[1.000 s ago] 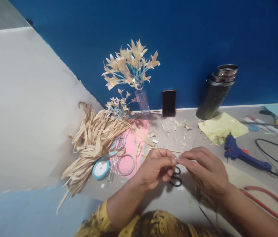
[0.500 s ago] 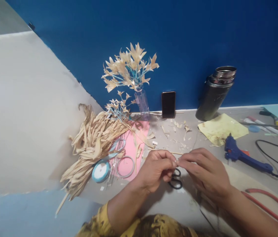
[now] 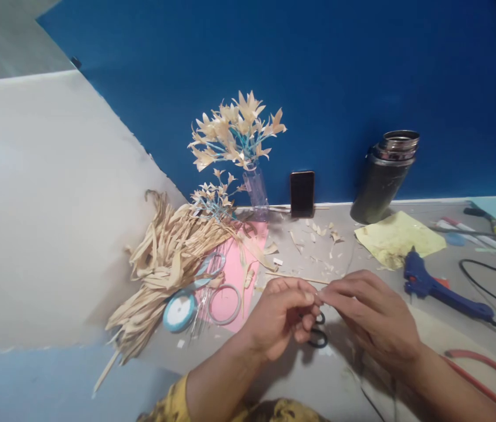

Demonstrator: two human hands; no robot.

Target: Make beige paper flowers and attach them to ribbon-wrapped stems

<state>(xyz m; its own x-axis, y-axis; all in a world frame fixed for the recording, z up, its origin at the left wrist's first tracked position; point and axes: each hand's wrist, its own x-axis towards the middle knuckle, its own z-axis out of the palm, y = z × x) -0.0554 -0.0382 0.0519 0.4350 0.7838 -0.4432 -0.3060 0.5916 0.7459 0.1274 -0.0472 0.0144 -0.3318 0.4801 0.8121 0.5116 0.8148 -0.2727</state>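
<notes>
My left hand (image 3: 281, 313) and my right hand (image 3: 371, 313) meet fingertip to fingertip over the table. Both are closed in a pinch on something tiny and pale that I cannot make out. Just under the fingers lie scissors with black handles (image 3: 318, 338), their blades hidden. A thin straw-coloured stick (image 3: 294, 277) lies beyond my hands. To the left, a pink sheet (image 3: 234, 266) carries a grey ring of tape (image 3: 225, 321), and a blue ribbon spool (image 3: 180, 310) is beside it. The blue glue gun (image 3: 444, 290) rests right of my right hand.
Dried husks (image 3: 164, 258) are heaped at left, behind them pale flowers (image 3: 234, 129) in a clear vase (image 3: 255, 190). A phone (image 3: 302, 194) and a dark flask (image 3: 382, 179) stand by the blue wall. A stained yellow sheet (image 3: 400, 234), black cord (image 3: 489, 293) and red-handled tool (image 3: 485, 366) lie right.
The view has tilted up slightly, so everything sits lower in the picture. My fingertips stay together, with the left fingers shifting a little around the small thing.
</notes>
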